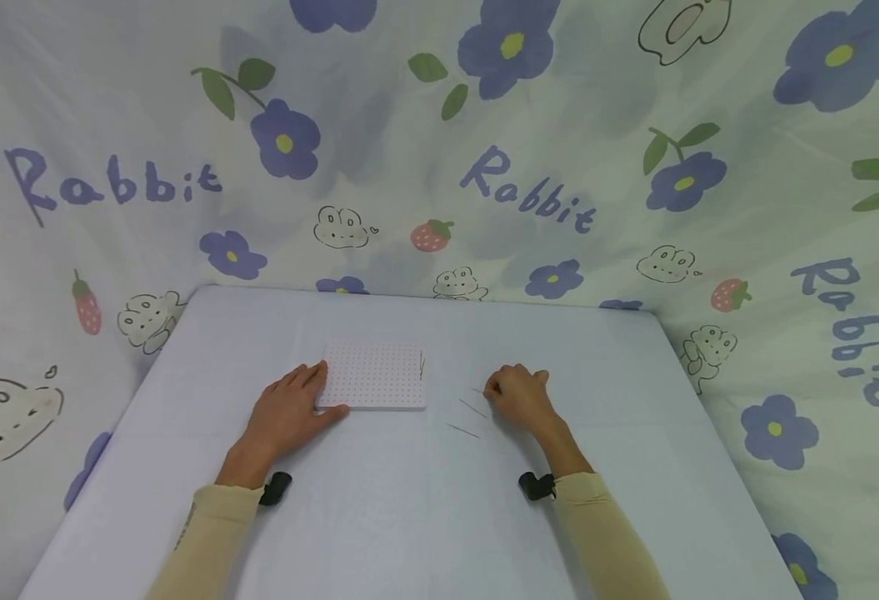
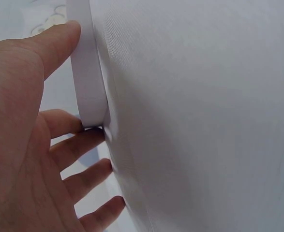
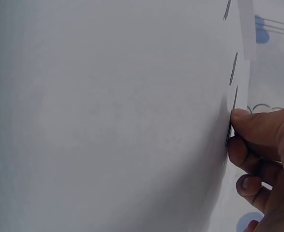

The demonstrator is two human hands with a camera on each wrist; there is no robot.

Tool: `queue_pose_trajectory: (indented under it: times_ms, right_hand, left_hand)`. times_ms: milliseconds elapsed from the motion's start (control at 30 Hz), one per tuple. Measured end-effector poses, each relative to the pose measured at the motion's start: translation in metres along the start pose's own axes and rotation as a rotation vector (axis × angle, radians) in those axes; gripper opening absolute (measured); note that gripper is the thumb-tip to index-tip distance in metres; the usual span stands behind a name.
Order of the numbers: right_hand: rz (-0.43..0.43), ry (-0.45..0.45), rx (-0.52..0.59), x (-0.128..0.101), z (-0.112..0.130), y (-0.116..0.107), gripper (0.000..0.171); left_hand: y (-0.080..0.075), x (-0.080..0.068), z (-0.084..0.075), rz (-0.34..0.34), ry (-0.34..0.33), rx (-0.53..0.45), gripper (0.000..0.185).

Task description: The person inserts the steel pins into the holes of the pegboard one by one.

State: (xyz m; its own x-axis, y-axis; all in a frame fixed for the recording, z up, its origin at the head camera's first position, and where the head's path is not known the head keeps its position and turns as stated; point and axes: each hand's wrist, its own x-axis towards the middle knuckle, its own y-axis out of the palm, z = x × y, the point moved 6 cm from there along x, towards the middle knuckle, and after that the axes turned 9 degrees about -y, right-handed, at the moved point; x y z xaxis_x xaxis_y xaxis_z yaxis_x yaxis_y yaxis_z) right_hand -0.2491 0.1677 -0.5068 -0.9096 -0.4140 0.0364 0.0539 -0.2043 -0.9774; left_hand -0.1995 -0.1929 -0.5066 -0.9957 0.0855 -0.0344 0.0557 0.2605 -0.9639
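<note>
A white board (image 1: 374, 377) dotted with small holes lies flat on the white table (image 1: 409, 517). My left hand (image 1: 289, 408) rests against its left side, fingers straight on top and thumb along the front edge. The left wrist view shows the board's edge (image 2: 88, 72) between the thumb and fingers of that hand (image 2: 30, 121). To the board's right, my right hand (image 1: 516, 396) pinches a thin metal pin (image 3: 231, 116) between thumb and forefinger, low on the table. Two more pins (image 1: 472, 408) (image 1: 461, 430) lie loose beside it. A pin (image 1: 422, 365) stands in the board's right edge.
A flower-and-rabbit printed cloth (image 1: 439, 167) hangs behind and on both sides of the table. The table's right edge (image 1: 716, 450) and left edge (image 1: 109, 442) drop off to the cloth. A small black camera (image 1: 536, 486) sits on each wrist.
</note>
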Motion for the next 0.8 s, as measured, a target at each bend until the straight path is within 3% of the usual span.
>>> queue_pose_trajectory:
  times_ms: [500,633,800]
  right_hand:
    - [0.037,-0.038,-0.058,-0.001,0.0,0.007,0.009]
    - [0.03,-0.028,0.021,0.0,0.0,0.004,0.009]
    - [0.009,-0.028,0.209,0.006,0.004,-0.01,0.013]
  left_hand:
    - [0.001,0.0,0.0,0.009,-0.013,-0.005,0.09]
    - [0.002,0.0,0.001,0.007,-0.006,-0.006,0.09]
    - [0.002,0.0,0.001,0.002,-0.002,-0.007,0.09]
